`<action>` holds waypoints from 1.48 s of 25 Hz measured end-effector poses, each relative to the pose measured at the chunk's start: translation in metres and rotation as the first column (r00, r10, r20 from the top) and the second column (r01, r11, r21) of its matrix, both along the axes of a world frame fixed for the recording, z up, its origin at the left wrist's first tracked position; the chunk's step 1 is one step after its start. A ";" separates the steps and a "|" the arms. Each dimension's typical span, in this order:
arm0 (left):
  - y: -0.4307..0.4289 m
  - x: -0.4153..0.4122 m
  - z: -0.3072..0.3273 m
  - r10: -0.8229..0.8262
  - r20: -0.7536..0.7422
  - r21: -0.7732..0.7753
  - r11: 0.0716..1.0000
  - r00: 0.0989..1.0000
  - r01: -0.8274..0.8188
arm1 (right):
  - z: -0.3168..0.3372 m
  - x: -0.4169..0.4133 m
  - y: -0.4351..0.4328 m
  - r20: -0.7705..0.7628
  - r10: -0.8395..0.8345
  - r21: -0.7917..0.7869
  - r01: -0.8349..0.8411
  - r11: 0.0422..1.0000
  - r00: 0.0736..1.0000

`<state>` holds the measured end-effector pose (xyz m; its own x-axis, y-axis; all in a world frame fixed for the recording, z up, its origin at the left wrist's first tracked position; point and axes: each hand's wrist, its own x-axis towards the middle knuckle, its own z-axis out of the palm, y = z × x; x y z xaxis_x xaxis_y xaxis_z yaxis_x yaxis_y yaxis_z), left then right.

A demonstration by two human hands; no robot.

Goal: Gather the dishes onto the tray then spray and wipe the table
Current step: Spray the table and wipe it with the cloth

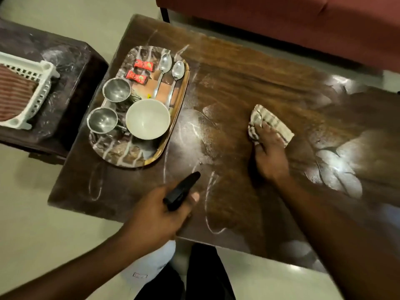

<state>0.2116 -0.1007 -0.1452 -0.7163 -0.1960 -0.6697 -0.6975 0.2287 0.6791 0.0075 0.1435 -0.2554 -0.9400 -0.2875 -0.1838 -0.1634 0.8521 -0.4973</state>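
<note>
A marbled tray (151, 156) with a gold rim sits on the left part of the dark wooden table (238, 83). On it are a white bowl (148, 119), two steel cups (116, 89) (102, 120), two spoons (165, 62) (178, 70) and two red sachets (143, 65). My left hand (158, 215) grips a spray bottle by its black nozzle (181, 190), held over the table's near edge; the pale bottle body (151, 258) hangs below. My right hand (270, 154) presses a striped cloth (270, 124) flat on the table's middle.
A dark side table (65, 68) at the left carries a white plastic rack (28, 92) holding a brown striped cloth. A red sofa (303, 24) runs along the table's far side. Wet streaks show on the tabletop. Pale floor lies around.
</note>
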 end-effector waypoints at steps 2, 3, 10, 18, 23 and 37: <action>0.000 0.017 0.001 -0.042 -0.048 0.008 0.999 0.998 0.042 | 0.002 0.049 -0.028 0.000 0.088 -0.025 -0.088 0.996 0.996; -0.001 0.026 0.001 -0.044 -0.064 0.029 0.999 0.997 0.046 | 0.003 0.083 -0.038 -0.007 0.191 -0.030 -0.191 0.981 0.982; 0.001 0.084 -0.011 -0.092 -0.006 0.025 0.995 0.996 0.092 | 0.006 0.215 -0.010 0.036 0.854 0.020 -0.855 0.519 0.519; 0.007 0.113 -0.016 -0.080 -0.034 0.070 0.994 0.996 0.082 | 0.002 0.175 -0.014 0.013 -0.348 -0.055 0.348 0.936 0.937; 0.007 0.099 -0.019 -0.022 -0.134 -0.021 1.000 0.991 0.019 | 0.013 0.278 -0.052 0.080 0.143 -0.041 -0.140 0.989 0.986; -0.019 0.072 -0.009 0.289 -0.298 0.060 0.957 0.910 -0.284 | 0.007 0.094 -0.132 0.030 0.185 0.013 -0.186 0.982 0.982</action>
